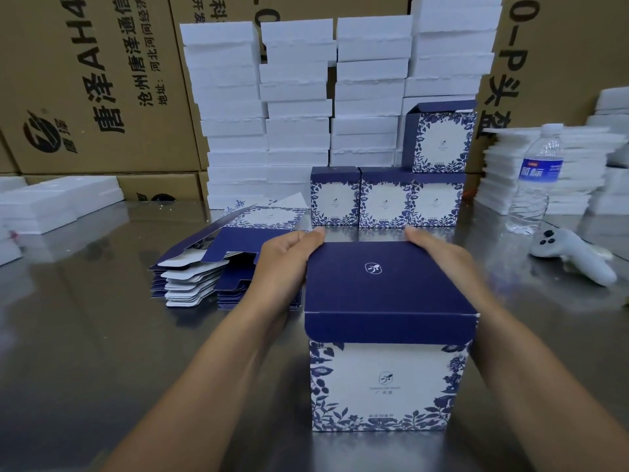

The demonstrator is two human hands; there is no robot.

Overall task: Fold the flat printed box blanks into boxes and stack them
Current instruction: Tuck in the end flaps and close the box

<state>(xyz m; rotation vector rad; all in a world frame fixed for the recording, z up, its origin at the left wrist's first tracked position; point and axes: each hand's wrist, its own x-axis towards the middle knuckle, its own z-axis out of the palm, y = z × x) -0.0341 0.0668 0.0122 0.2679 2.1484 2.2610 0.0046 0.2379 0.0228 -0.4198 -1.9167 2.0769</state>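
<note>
A folded box with a navy lid and blue floral print stands on the steel table in front of me. My left hand grips its left side, fingers curled over the far lid edge. My right hand grips the right side the same way. The lid's front flap hangs over the outside of the front face. A pile of flat printed blanks lies to the left, behind my left wrist. Three finished boxes stand in a row behind, with a fourth box on top at the right.
Stacks of white foam inserts rise behind the boxes, more at the left and right. A water bottle and a white controller sit at the right. Brown cartons wall the back.
</note>
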